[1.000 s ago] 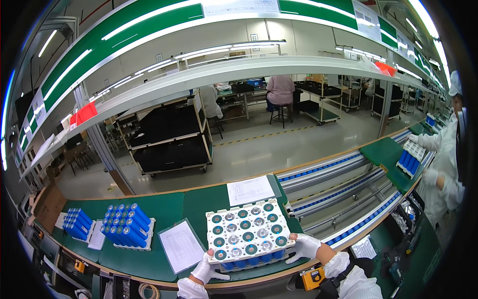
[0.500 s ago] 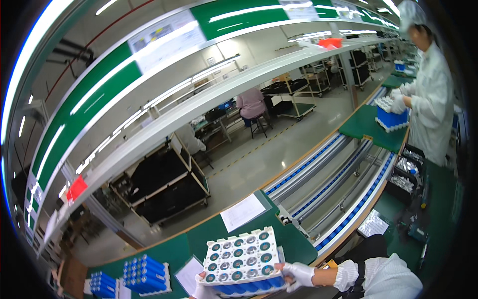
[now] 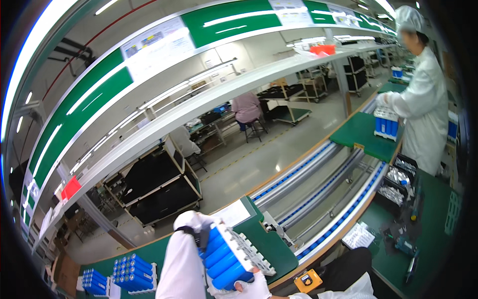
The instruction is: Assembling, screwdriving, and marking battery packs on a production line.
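Observation:
A battery pack of blue cylindrical cells (image 3: 219,256) is tilted on its side between my hands, its white plastic cell holder (image 3: 245,251) facing right. My left hand (image 3: 193,222), in a white glove, reaches over to the pack's far end and grips it; its fingers are partly hidden. At the near end my right hand (image 3: 255,288), gloved with bare fingertips, holds the pack's lower corner. Beneath lies the green work mat (image 3: 276,249). Two more blue cell packs, a larger one (image 3: 133,273) and a smaller one (image 3: 94,281), stand to the left.
A roller conveyor (image 3: 313,199) runs off to the right, past a paper sheet (image 3: 233,213). A yellow device (image 3: 307,281) lies near my right arm. Parts bins (image 3: 391,192) and a power screwdriver (image 3: 406,245) are on the right bench. A co-worker (image 3: 423,104) handles another pack (image 3: 386,124).
The pack has been turned from holder-up onto its side, holder now facing right. My left hand has moved from the near left corner to the far end. The view has shifted slightly.

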Demonstrator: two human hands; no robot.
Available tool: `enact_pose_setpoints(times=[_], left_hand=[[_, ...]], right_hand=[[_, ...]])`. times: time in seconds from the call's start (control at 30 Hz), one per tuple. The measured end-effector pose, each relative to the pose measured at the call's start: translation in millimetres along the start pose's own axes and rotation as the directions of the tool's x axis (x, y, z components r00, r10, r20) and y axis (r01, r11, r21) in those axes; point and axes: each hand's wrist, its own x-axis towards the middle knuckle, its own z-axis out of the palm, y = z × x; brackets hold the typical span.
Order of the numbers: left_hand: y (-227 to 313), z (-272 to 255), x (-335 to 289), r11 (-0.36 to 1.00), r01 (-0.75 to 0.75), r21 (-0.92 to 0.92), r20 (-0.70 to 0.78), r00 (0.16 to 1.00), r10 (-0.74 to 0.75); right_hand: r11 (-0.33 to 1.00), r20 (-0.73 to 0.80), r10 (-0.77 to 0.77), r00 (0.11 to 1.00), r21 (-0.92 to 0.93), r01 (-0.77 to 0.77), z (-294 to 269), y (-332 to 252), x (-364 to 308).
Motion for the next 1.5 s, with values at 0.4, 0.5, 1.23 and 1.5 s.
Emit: enact_pose_setpoints(times=[0.4, 0.5, 1.23, 1.5], left_hand=[[-66, 28, 66, 0.978, -0.148, -0.147, 0.071, 0.985, 0.160], [-152, 11, -10, 0.851, -0.028, -0.524, 0.047, 0.997, 0.062], [-492, 219, -286, 0.440, 0.897, 0.042, 0.273, 0.414, -0.869], [-493, 250, -307, 0.475, 0.879, -0.035, 0.115, 0.476, -0.872]], right_hand=[[0.900, 0.326, 0.328, 0.886, -0.394, -0.188, -63, -74, -1], [0.661, -0.095, 0.025, 0.995, -0.745, -0.087, -74, -109, -9], [-0.154, -0.068, -0.189, 0.980, -0.983, -0.098, -78, -153, -28], [-0.143, -0.036, -0.144, 0.989, -0.988, -0.057, -83, -146, -26]])
